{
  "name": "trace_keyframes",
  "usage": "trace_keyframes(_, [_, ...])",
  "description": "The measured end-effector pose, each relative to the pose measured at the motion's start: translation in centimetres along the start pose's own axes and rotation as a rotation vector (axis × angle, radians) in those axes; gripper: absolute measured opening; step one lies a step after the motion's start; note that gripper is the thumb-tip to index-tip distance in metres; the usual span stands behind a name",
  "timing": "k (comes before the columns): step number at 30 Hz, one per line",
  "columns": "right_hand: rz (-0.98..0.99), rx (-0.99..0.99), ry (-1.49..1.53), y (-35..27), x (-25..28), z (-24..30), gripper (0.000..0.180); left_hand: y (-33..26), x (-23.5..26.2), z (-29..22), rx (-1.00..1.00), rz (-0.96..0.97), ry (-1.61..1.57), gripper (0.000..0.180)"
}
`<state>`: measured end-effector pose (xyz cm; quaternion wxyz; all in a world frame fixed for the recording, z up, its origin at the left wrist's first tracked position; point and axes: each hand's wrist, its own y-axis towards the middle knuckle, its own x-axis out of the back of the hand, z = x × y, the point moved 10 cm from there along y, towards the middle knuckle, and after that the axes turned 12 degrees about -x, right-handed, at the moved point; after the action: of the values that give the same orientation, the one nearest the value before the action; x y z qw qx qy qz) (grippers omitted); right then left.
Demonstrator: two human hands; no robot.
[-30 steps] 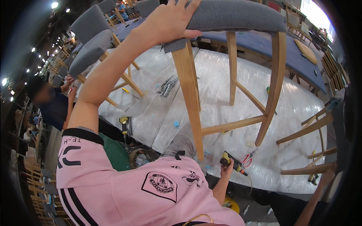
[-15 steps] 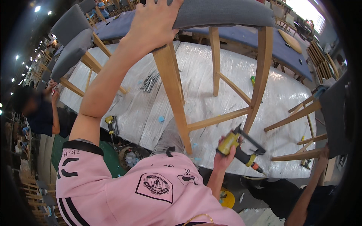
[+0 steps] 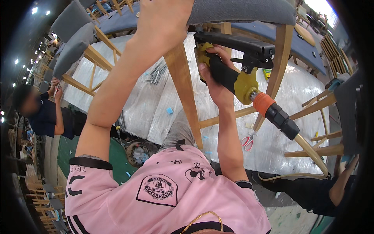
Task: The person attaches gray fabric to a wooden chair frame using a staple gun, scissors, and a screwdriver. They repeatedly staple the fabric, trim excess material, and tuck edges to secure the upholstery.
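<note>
A wooden chair with a grey padded seat (image 3: 245,12) stands before me on a table wrapped in clear film (image 3: 144,113). My left hand (image 3: 165,23) grips the seat at its left corner; the fingertips are cut off by the upper edge of the picture. My right hand (image 3: 218,84) is closed round a yellow and black air stapler (image 3: 243,84). Its nose is up beneath the seat, between the legs; whether it touches the chair is hidden. An orange fitting joins the stapler to a pale air hose (image 3: 311,150).
Red-handled scissors (image 3: 247,142) and a bundle of metal strips (image 3: 157,74) lie on the table, with a blue foam scrap (image 3: 169,110). At left a person (image 3: 44,113) works by another grey chair (image 3: 74,48). A third chair (image 3: 348,113) stands at right beside another person's arm (image 3: 341,187).
My right hand has raised the stapler from low beside the chair to under the seat. The chair has shifted slightly right, my left hand still on it. The scissors have come into sight.
</note>
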<state>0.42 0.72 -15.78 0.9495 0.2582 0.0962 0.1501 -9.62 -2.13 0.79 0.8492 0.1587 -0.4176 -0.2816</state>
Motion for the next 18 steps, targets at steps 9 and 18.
trace_keyframes(9, [0.113,-0.04,-0.113,-0.1,-0.9,1.3,0.035,-0.5,1.3,-0.5,-0.009,-0.097,-0.042,0.083])
trace_keyframes(18, [0.079,0.045,0.005,0.0,-1.0,2.7,0.037,-0.3,0.4,-0.2,0.003,0.004,0.011,0.085])
